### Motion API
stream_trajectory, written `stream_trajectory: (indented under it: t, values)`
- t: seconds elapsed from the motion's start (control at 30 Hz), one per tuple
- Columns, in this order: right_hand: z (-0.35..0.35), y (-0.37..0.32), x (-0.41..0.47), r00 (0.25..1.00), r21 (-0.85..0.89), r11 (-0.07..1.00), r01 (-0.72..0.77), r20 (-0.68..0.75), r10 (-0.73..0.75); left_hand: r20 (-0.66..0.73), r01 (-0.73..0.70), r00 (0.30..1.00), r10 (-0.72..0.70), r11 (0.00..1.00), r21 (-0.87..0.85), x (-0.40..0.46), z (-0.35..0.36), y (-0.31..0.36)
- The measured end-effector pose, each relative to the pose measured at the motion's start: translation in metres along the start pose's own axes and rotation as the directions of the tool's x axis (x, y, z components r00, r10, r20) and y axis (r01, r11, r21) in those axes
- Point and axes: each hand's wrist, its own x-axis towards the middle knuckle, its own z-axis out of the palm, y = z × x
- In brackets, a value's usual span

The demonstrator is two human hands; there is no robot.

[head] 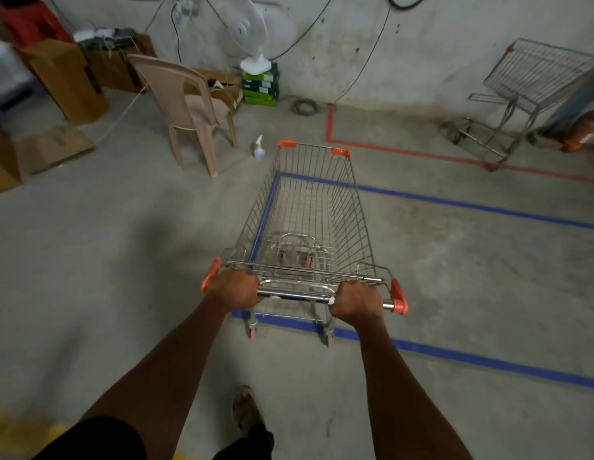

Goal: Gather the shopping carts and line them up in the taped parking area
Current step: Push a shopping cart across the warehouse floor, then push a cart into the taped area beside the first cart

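Your count: two carts, two taped outlines.

You have two shopping carts: the near cart (305,224) under both your hands, left hand (234,290) and right hand (357,302), and the far cart (521,91). You see one blue tape outline (454,202), one red tape outline (405,151), one plastic chair (186,107), one fan (249,34), one spray bottle (259,149), and several cardboard boxes (66,78).

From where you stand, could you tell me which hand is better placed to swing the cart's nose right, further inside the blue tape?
Probably the left hand. Both hands grip the cart handle, but the left sits at its outer end, so pushing forward there should turn the nose right. The right hand would just steady.
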Motion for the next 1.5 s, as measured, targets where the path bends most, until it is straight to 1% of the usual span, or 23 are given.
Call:
stream_trajectory:
  t: [0.23, 0.5, 0.7, 0.8, 0.97, 1.07, 1.13, 1.2, 1.27, 1.37, 1.4, 1.43, 1.5]
  values:
    - [-0.018, 0.009, 0.089, 0.997, 0.002, 1.0, -0.031, -0.074, 0.031, -0.001, -0.018, 1.0, 0.018, 1.0, 0.017, 0.09, -0.037, -0.019]
    - [-0.033, 0.025, 0.163, 0.998, 0.002, 1.0, -0.008, -0.06, 0.008, -0.012, -0.03, 0.999, 0.03, 0.999, 0.03, 0.16, -0.063, -0.029]
    - [-0.04, 0.04, 0.189, 0.999, 0.036, 0.999, 0.011, -0.041, -0.009, 0.024, -0.01, 1.0, 0.01, 1.0, 0.02, 0.182, -0.073, -0.023]
    - [-0.043, 0.042, 0.196, 0.999, 0.03, 0.999, 0.032, -0.043, -0.031, 0.005, -0.01, 1.0, 0.01, 0.999, 0.03, 0.19, -0.073, -0.022]
    - [-0.042, 0.045, 0.2, 0.999, 0.045, 0.999, 0.025, -0.033, -0.023, -0.015, -0.009, 1.0, 0.009, 0.999, 0.046, 0.194, -0.075, -0.022]
    - [-0.04, 0.046, 0.2, 0.999, 0.048, 0.998, 0.027, -0.045, -0.025, -0.013, -0.003, 1.0, 0.004, 0.999, 0.051, 0.194, -0.072, -0.022]
    - [-0.037, 0.049, 0.202, 0.997, 0.034, 0.999, 0.042, -0.073, -0.039, 0.002, -0.015, 1.0, 0.015, 1.0, 0.019, 0.195, -0.076, -0.02]
    - [-0.036, 0.052, 0.203, 0.993, 0.04, 0.997, 0.06, -0.106, -0.055, 0.042, -0.064, 0.997, 0.066, 0.997, -0.031, 0.197, -0.084, -0.018]
    - [-0.036, 0.052, 0.202, 0.992, 0.066, 0.994, 0.09, -0.098, -0.084, 0.093, -0.133, 0.986, 0.139, 0.989, -0.069, 0.198, -0.087, -0.015]
    - [-0.045, 0.052, 0.2, 0.989, 0.15, 0.979, 0.14, -0.076, -0.129, 0.157, -0.271, 0.947, 0.279, 0.96, -0.072, 0.216, -0.089, -0.012]
    - [-0.051, 0.055, 0.198, 0.986, 0.179, 0.972, 0.152, -0.089, -0.138, 0.167, -0.322, 0.929, 0.33, 0.944, -0.073, 0.227, -0.094, -0.007]
    - [-0.054, 0.06, 0.196, 0.984, 0.209, 0.965, 0.16, -0.114, -0.138, 0.164, -0.37, 0.911, 0.379, 0.925, -0.086, 0.239, -0.1, 0.002]
    - [-0.058, 0.074, 0.19, 0.976, 0.222, 0.962, 0.16, -0.179, -0.121, 0.11, -0.45, 0.876, 0.47, 0.878, -0.166, 0.257, -0.12, 0.029]
